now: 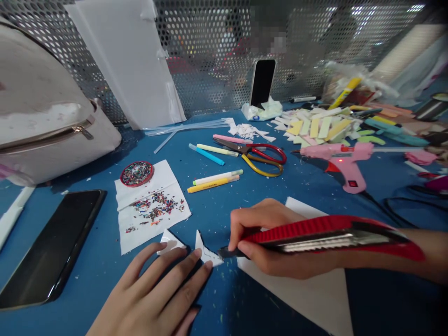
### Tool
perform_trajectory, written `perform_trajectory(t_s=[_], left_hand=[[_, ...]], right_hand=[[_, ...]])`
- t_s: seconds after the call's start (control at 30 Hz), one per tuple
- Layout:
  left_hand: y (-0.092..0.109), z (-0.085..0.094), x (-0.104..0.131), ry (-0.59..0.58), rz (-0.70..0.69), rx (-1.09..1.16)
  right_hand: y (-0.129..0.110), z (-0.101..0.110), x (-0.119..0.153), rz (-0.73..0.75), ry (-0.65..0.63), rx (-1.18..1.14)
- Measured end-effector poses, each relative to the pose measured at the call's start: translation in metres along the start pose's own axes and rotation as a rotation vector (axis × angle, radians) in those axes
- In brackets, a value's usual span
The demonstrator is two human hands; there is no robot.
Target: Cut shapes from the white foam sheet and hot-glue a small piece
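Grips a red-and-black plastic utility knife (315, 235) pen-like in the curled right hand (276, 265), apparently for control, touching a small white angular piece (206, 255) at six o'clock with the splayed left hand (161, 287), probably for steadiness.

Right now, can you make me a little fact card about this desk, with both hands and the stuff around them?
Left hand: fingers spread, touching two small white pieces
Right hand: gripping a red cutter, blade tip close to one piece; touching or not, I can't tell
Under right hand: white sheet
Beyond hands: scissors, markers
Right side: pink glue gun, red light glowing
Left side: flat black phone, pale bag
Back: another phone, propped up
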State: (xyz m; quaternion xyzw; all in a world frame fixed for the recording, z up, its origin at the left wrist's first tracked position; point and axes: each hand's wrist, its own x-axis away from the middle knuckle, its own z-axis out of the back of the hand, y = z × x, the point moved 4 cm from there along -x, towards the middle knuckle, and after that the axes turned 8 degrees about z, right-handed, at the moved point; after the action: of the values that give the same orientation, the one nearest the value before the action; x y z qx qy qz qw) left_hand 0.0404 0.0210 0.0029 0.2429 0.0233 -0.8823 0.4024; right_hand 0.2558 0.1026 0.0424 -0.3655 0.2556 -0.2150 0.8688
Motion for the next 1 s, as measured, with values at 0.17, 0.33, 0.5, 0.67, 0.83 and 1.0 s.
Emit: perform_trajectory(t_s=[0.17,0.33,0.5,0.67,0.83,1.0], left_hand=[[0.001,0.001,-0.003,-0.027,0.022,-0.003],[0.002,0.002,-0.004,-0.043,0.03,0.004],[0.002,0.003,-0.002,-0.03,0.006,-0.006],[0.001,0.001,-0.003,-0.009,-0.007,-0.021],[0.001,0.002,-0.007,-0.035,0.024,-0.005],[0.0,-0.002,-0.001,-0.047,0.036,-0.011]], right_hand=[[-0.003,-0.004,-0.002,0.037,-0.004,-0.005],[-0.011,-0.008,-0.001,0.179,-0.016,0.131],[-0.018,-0.019,0.008,0.396,-0.067,0.34],[-0.018,-0.02,0.012,0.527,-0.082,0.466],[-0.012,-0.007,0.006,0.422,0.003,0.401],[-0.01,-0.005,0.005,0.38,0.024,0.237]])
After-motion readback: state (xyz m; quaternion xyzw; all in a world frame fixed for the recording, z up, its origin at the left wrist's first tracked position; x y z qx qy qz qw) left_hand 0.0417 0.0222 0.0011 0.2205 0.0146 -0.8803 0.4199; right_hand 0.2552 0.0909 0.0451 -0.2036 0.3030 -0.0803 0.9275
